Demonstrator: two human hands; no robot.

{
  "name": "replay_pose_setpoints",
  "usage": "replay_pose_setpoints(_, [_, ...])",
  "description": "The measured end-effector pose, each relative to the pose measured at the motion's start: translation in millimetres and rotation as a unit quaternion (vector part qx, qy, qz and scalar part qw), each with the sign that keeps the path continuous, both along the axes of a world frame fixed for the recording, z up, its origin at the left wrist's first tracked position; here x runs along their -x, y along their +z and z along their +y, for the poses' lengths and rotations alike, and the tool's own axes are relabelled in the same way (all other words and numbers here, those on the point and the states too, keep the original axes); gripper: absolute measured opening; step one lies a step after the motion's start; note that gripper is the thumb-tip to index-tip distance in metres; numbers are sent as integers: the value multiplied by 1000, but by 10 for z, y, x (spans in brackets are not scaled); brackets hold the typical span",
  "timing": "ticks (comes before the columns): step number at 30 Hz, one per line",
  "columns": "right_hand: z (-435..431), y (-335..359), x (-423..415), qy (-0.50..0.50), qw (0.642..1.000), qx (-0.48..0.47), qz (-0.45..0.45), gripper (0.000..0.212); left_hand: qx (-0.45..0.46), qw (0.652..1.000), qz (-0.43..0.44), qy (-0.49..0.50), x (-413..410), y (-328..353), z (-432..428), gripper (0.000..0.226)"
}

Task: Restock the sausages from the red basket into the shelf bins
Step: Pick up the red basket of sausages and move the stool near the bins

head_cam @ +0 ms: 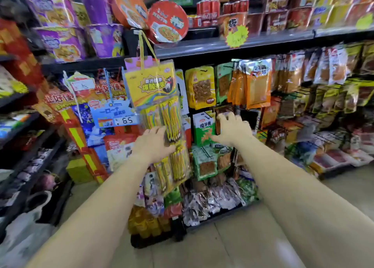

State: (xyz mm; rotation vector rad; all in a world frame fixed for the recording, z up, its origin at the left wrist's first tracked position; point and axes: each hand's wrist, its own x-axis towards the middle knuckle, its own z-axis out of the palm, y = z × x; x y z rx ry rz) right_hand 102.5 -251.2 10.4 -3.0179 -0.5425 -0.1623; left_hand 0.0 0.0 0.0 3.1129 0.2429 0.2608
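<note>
Your left hand (155,144): fingers spread, flat against clear hanging bag of thin yellow-wrapped sausage sticks (172,118), slung from grey shelf edge (202,47). Your right hand (232,130): fingers splayed, touching brown packet (222,108).

Observed left hand (153,144), fingers spread, touching clear hanging bag (155,97) of yellow stick packets. Recorded right hand (232,130), fingers extended, against brown packet (222,110) just beside green packet (203,129). Noted red noodle bowl (168,21) tilted on shelf (242,43) above.
</note>
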Motion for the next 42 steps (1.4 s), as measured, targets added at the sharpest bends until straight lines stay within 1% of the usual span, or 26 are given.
replay_pose_setpoints(2, [-182, -148, 43, -35, 999, 21, 20, 97, -5, 999, 32, -31, -134, -156, -174, 88])
replay_pose_setpoints(5, [-613, -544, 128, -81, 995, 8, 48, 96, -19, 993, 86, -76, -342, -495, -547, 87])
replay_pose_setpoints(8, [-1084, -886, 254, -133, 988, 3, 76, 93, -22, 984, 111, -138, -537, -807, -996, 86])
replay_pose_setpoints(12, [-1825, -1264, 428, -212, 970, -4, 118, 91, -21, 967, 147, -208, -758, -1145, -1715, 86])
replay_pose_setpoints(14, [-2219, -1407, 518, -252, 959, -14, 130, 95, -29, 956, 161, -243, -869, -1262, -2121, 86])
replay_pose_setpoints(16, [-2597, -1512, 601, -287, 948, -28, 134, 93, -30, 945, 179, -274, -968, -1340, -2543, 86])
replay_pose_setpoints(20, [-3308, -1663, 755, -358, 921, -60, 142, 86, -39, 926, 188, -326, -1132, -1439, -3402, 86])
replay_pose_setpoints(23, [-3817, -1805, 904, -395, 902, -78, 156, 88, -22, 916, 184, -356, -1215, -1523, -4007, 86])
replay_pose_setpoints(26, [-4300, -1937, 1089, -432, 881, -91, 170, 88, -14, 905, 185, -383, -1227, -1619, -4557, 81])
replay_pose_setpoints(29, [-4715, -1999, 1247, -466, 863, -95, 173, 80, -9, 895, 189, -403, -1211, -1681, -5033, 82])
replay_pose_setpoints(31, [-4942, -2023, 1313, -484, 852, -96, 175, 78, -7, 887, 192, -419, -1228, -1710, -5312, 83])
replay_pose_setpoints(36, [-5392, -2120, 1284, -511, 834, -114, 175, 80, -7, 871, 195, -451, -1366, -1777, -5924, 83])
replay_pose_setpoints(40, [-5667, -2237, 1082, -518, 827, -118, 183, 85, -10, 860, 210, -465, -1566, -1887, -6313, 84])
replay_pose_setpoints(42, [-5817, -2282, 949, -522, 825, -116, 186, 85, -15, 855, 212, -473, -1720, -1963, -6492, 83])
